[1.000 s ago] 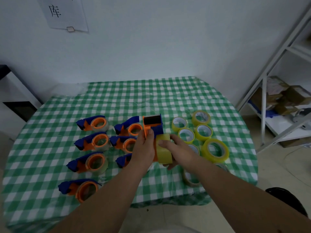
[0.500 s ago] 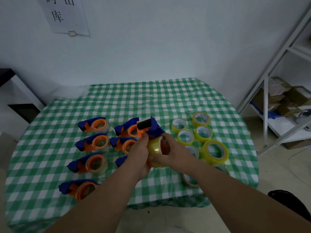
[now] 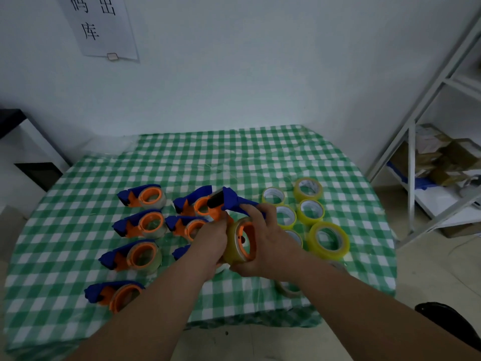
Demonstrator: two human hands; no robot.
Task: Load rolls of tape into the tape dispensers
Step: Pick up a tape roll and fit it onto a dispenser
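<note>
Both my hands are up over the counter [image 3: 234, 157], working 1 dispenser [image 3: 235, 201]. My left hand [image 3: 210, 241] grips its orange body from the left side, fingers curled round it. My right hand [image 3: 265, 238] wraps the roll [image 3: 235, 247] sitting on the dispenser's orange hub, thumb under, fingers over the blue top. Roll looks seated on the hub, though my fingers hide part of it so I can't be sure.

Left of my hands, loaded dispensers [image 3: 141, 225] lie on the green check cloth, 4 in the left column, more in a second column partly behind my left arm. Right of my hands, spare rolls [image 3: 309, 212] lie flat in a cluster, the biggest one [image 3: 328, 239] nearest my right wrist. 1 more roll [image 3: 287, 289] peeks out under my right forearm near the counter edge.

Shelf [image 3: 426, 142] with boxes at right; paper sign [image 3: 102, 24] on the wall.
</note>
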